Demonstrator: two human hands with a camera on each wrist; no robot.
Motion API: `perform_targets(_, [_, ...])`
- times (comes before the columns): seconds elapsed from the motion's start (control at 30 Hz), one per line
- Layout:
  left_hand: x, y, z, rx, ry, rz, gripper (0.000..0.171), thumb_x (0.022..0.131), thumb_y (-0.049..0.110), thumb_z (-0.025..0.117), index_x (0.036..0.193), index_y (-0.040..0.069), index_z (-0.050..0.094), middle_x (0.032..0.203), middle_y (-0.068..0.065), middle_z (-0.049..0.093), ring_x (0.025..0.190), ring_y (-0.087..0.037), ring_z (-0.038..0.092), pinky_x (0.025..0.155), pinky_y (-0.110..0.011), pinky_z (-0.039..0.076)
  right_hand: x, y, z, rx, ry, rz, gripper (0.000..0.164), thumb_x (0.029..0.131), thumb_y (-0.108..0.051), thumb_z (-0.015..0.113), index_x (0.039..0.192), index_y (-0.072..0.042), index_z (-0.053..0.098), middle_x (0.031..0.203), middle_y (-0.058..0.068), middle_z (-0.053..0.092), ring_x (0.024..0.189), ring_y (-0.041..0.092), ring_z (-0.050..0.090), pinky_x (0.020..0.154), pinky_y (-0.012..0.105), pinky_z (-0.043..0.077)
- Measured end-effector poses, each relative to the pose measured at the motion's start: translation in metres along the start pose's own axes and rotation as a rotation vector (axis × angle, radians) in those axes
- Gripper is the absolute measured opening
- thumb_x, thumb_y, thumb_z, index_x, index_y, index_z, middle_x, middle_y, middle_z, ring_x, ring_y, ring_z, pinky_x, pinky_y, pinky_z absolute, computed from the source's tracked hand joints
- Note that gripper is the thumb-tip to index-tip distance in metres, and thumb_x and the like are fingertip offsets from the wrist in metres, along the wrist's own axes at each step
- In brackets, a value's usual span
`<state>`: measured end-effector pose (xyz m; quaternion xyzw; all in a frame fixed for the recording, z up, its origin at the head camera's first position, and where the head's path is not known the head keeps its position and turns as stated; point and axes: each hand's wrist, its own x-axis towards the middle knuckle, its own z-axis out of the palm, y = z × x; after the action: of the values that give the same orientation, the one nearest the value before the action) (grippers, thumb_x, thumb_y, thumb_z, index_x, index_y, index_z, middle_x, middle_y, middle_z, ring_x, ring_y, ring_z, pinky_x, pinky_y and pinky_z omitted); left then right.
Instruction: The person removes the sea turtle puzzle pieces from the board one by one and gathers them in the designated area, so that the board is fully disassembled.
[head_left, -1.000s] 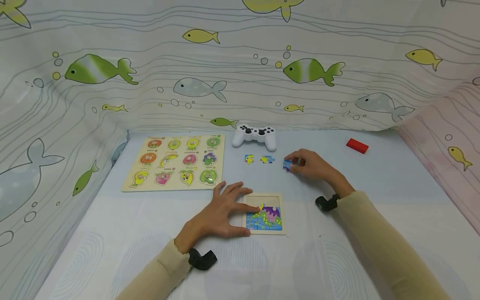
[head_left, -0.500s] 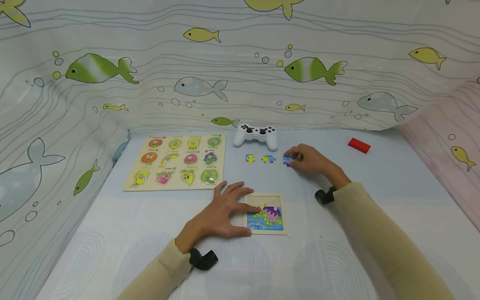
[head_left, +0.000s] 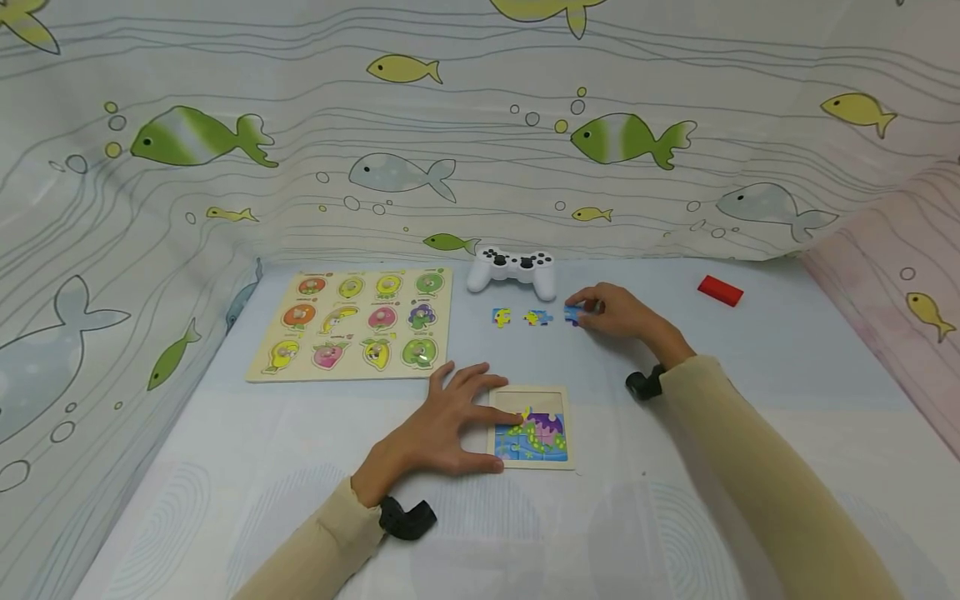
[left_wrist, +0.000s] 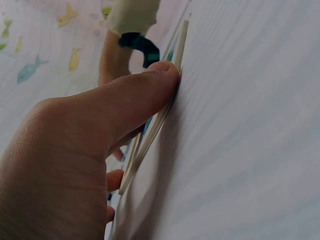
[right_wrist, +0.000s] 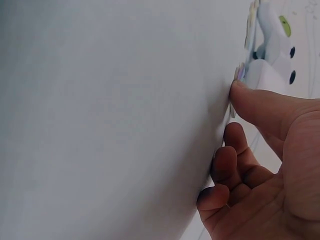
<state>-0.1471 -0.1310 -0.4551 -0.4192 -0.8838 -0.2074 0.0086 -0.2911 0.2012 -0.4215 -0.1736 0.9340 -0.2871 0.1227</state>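
Observation:
In the head view, my left hand (head_left: 446, 425) lies spread over the left side of a small wooden puzzle tray (head_left: 568, 433). One fingertip presses the picture, and the thumb touches the lower rim; the left wrist view shows that thumb on the tray's edge. Joined jigsaw pieces (head_left: 543, 433) in blue, purple and green fill the lower part of the tray. Farther back, my right hand (head_left: 618, 317) pinches a blue jigsaw piece (head_left: 572, 317) at the tabletop, partly covered by the fingers. Left of it lie a yellow-and-blue piece (head_left: 537, 317) and another yellow-and-blue piece (head_left: 501, 317).
A wooden fruit puzzle board (head_left: 352, 329) lies at the back left. Behind the loose pieces is a white game controller (head_left: 512, 272), and a red block (head_left: 720, 290) sits at the back right. Fish-printed cloth (head_left: 480, 125) rises behind the table.
My right hand has moved slightly away from me with the blue jigsaw piece, bringing it about level with the two loose pieces. The left hand stays on the tray.

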Motion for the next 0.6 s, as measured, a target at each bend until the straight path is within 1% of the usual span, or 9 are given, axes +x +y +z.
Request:
perform_targets(0.17, [0.0001, 0.0001, -0.0003, 0.007, 0.005, 0.004, 0.059, 0.079, 0.067, 0.070, 0.134, 0.045, 0.064, 0.156, -0.002, 0.046, 0.153, -0.034, 0.029, 0.116, -0.071, 0.010, 0.0010, 0.0008, -0.0001, -0.002, 0.003, 0.001, 0.037, 0.098, -0.015, 0.066, 0.135, -0.013, 0.066, 0.116, 0.015, 0.061, 0.103, 0.029, 0.053, 0.086, 0.038, 0.045])
perform_targets(0.37, [0.0007, 0.0002, -0.0004, 0.003, 0.004, 0.007, 0.060, 0.079, 0.067, 0.070, 0.134, 0.044, 0.064, 0.156, -0.002, 0.046, 0.153, -0.035, 0.029, 0.116, -0.071, 0.010, 0.0010, 0.0019, -0.0012, 0.008, 0.003, 0.001, 0.038, 0.098, -0.013, 0.065, 0.136, -0.012, 0.065, 0.117, 0.016, 0.061, 0.104, 0.029, 0.053, 0.087, 0.040, 0.045])
perform_targets(0.6, [0.0006, -0.0003, -0.0008, -0.005, 0.000, 0.010, 0.060, 0.079, 0.066, 0.070, 0.134, 0.044, 0.064, 0.156, -0.003, 0.046, 0.153, -0.035, 0.029, 0.116, -0.071, 0.010, -0.0008, 0.0011, -0.0021, 0.041, -0.004, 0.023, 0.039, 0.099, -0.019, 0.063, 0.137, -0.012, 0.063, 0.120, 0.016, 0.061, 0.107, 0.031, 0.053, 0.089, 0.042, 0.045])
